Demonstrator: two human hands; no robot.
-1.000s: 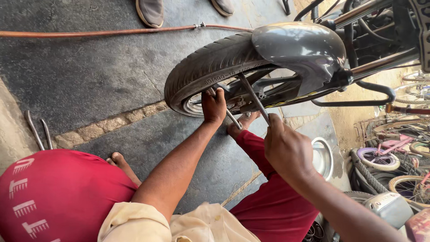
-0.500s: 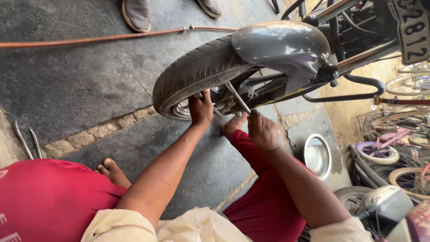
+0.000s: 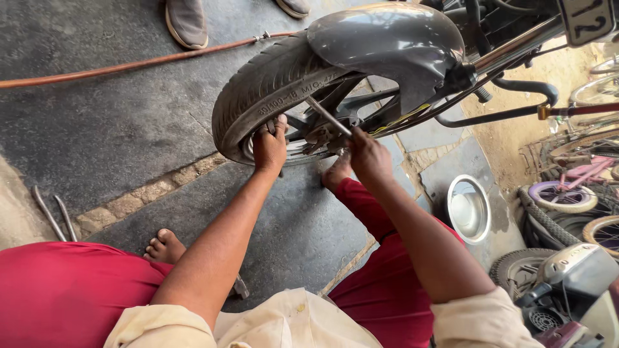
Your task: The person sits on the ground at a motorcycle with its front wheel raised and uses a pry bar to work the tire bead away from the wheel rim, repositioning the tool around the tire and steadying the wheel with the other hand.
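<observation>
A motorcycle rear wheel with a black tyre [image 3: 271,84] stands in front of me under a grey mudguard [image 3: 387,38]. My left hand [image 3: 269,147] grips the lower edge of the tyre and rim. My right hand [image 3: 367,156] is closed on the lower end of a long metal tool [image 3: 327,116] that slants up across the wheel's hub area. I squat in red trousers, with my bare feet [image 3: 164,245] on the dark pavement.
An orange hose [image 3: 129,64] runs across the ground at the back, near another person's shoes [image 3: 187,22]. Two metal bars [image 3: 55,216] lie at the left. A round steel bowl [image 3: 469,209] sits at the right, beside bicycle wheels [image 3: 561,193] and another vehicle [image 3: 567,283].
My right hand has slid down the metal tool toward the wheel hub. My left hand stays on the tyre. The view has shifted closer and to the right.
</observation>
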